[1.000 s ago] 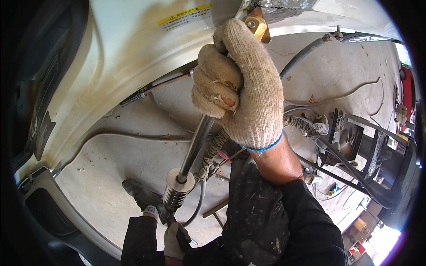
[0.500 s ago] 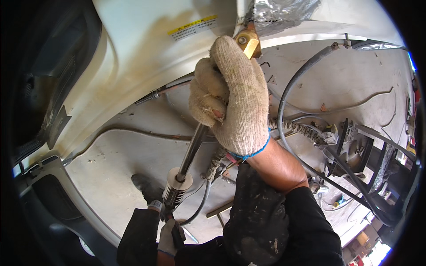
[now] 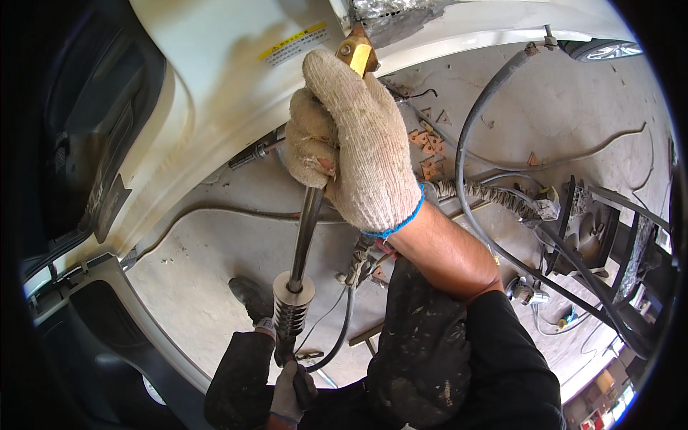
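Note:
My right hand (image 3: 362,154), in a knitted glove with a blue cuff, is closed round the upper end of a steel rod (image 3: 308,222), just below a brass-coloured clamp (image 3: 355,56) at a white body panel (image 3: 215,57) with a crumpled silver patch (image 3: 394,11). Lower on the rod is a ridged cylinder weight (image 3: 292,304). My gloved left hand (image 3: 287,394) grips a dark handle (image 3: 304,387) at the rod's bottom end, low in the view.
Hoses (image 3: 480,107) and cables cross the concrete floor (image 3: 186,301), with orange triangular tabs (image 3: 430,143) among them. A black metal frame (image 3: 609,236) is at right. Car door trim (image 3: 100,337) is at lower left. My shoe (image 3: 247,294) rests beside the tool.
The view has shifted, so the panel, clamp and right hand sit further left and the rod stands more upright. More orange tabs show on the floor. Both hands keep their grip.

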`<state>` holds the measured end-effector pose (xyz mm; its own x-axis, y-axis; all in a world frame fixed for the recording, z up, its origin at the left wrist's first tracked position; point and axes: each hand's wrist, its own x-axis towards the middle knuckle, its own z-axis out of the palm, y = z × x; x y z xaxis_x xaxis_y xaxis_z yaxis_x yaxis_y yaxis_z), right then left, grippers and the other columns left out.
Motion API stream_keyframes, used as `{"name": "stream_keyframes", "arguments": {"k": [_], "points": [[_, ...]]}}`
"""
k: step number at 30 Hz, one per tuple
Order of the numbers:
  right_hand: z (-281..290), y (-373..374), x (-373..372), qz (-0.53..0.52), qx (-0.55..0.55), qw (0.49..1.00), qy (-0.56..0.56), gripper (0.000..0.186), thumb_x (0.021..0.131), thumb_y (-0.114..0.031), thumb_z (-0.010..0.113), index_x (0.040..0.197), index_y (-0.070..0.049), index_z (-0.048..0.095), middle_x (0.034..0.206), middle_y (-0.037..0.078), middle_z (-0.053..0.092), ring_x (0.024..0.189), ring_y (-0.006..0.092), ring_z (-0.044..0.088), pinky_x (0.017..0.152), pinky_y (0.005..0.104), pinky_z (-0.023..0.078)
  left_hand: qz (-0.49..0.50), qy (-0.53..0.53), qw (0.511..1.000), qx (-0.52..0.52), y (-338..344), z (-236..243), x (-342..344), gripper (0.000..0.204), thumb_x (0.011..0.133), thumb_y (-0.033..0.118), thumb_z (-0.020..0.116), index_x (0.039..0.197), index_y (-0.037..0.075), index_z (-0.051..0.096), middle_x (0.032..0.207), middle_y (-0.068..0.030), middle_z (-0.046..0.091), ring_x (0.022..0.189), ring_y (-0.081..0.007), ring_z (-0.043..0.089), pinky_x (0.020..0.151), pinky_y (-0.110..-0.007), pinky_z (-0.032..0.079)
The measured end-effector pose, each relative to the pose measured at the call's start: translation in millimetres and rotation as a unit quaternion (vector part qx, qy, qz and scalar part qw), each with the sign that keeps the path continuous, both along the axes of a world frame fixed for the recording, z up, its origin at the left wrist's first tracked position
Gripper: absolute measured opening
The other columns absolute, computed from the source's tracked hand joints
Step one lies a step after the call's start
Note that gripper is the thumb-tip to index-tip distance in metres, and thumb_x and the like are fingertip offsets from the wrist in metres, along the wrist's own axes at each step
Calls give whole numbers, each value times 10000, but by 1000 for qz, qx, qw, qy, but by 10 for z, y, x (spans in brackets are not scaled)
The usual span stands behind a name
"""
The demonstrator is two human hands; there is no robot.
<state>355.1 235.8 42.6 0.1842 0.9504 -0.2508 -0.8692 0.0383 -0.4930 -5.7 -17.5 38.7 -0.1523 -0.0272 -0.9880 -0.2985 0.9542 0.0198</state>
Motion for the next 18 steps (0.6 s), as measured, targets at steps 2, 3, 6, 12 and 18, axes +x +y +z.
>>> {"name": "stream_keyframes", "arguments": {"k": [2,3,6,12,18], "points": [[-20,-65,-34,13,-6,1000,-5,314,1010,-317,541,772,-169,400,563,-48,323,415,74,294,385,244,217,4,-20,1000,-4,-59,-46,12,301,951,408,592,858,132,515,631,-28,522,517,-163,527,472,-299,457],[-50,-113,-49,19,-13,1000,-9,312,1009,-313,542,773,-167,401,569,-46,326,421,74,296,387,245,220,5,-2,1000,-10,-119,-107,9,298,953,417,584,855,145,515,622,-24,515,508,-163,518,473,-308,451],[-171,-205,-113,38,-32,999,4,306,1007,-296,545,774,-164,397,577,-41,327,441,73,298,401,250,238,2,20,1000,-12,-254,-232,30,294,951,421,587,859,152,514,616,-23,513,503,-160,514,466,-308,442],[-590,-434,26,82,-20,995,58,409,1013,-306,518,668,-165,350,542,-48,295,421,86,289,408,262,246,-78,58,995,28,-415,-549,-6,294,955,415,590,893,133,535,623,0,501,505,-144,512,465,-292,448],[-901,-741,157,183,70,971,140,476,1014,-336,499,593,-169,352,508,-40,306,391,87,295,396,263,244,-142,74,987,28,-503,-674,30,108,914,147,628,948,74,557,625,16,478,510,-125,497,468,-274,428]]}}
